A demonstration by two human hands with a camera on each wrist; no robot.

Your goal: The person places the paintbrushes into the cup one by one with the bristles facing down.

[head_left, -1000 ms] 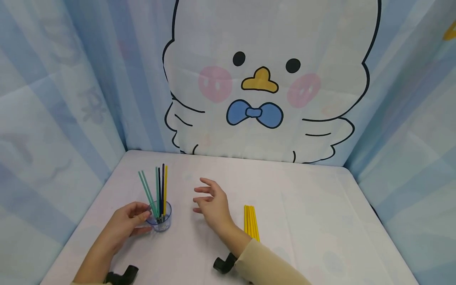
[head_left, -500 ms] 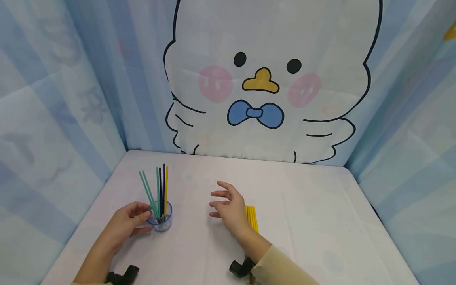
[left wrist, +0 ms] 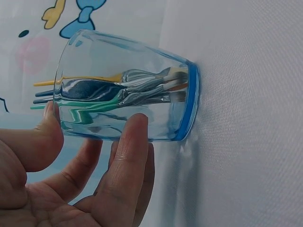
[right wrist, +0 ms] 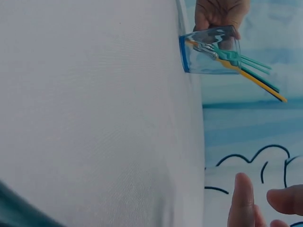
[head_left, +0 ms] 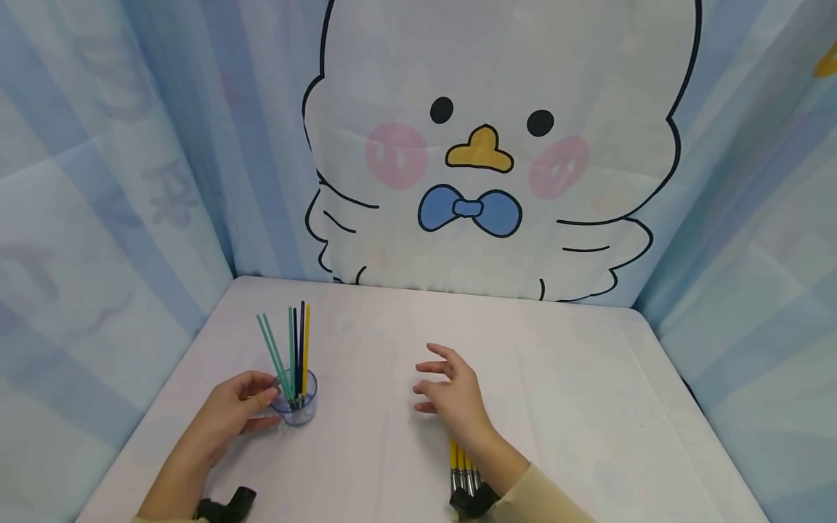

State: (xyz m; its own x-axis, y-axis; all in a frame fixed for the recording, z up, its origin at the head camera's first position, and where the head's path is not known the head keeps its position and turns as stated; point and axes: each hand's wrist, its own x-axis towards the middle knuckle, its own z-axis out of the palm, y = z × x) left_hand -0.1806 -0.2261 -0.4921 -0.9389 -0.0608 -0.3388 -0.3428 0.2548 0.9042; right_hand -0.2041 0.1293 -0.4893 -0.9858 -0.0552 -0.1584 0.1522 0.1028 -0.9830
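Note:
On the left of the table stands a clear plastic cup [head_left: 302, 415] with a blue base [left wrist: 191, 104]. It holds several paintbrushes [head_left: 290, 356], bristles down, with teal, dark blue and yellow handles sticking up. My left hand [head_left: 238, 403] holds the cup from its left side, thumb at the rim and fingers along the wall. My right hand [head_left: 453, 388] hovers right of centre with loosely bent fingers and nothing in it. Below that hand lies a row of yellow-handled paintbrushes [head_left: 460, 457], metal ferrules toward me, partly hidden by the hand and forearm.
A pale cloth covers the table [head_left: 575, 392]. A curtain with a cartoon chick [head_left: 484, 240] hangs behind it, with blue striped curtains [head_left: 98, 218] at the sides. Black wrist mounts [head_left: 229, 506] sit on both wrists; the right one overlaps the lying brushes.
My right hand has moved right and slightly toward me, away from the cup and over the lying yellow brushes. The left hand and the cup have stayed put.

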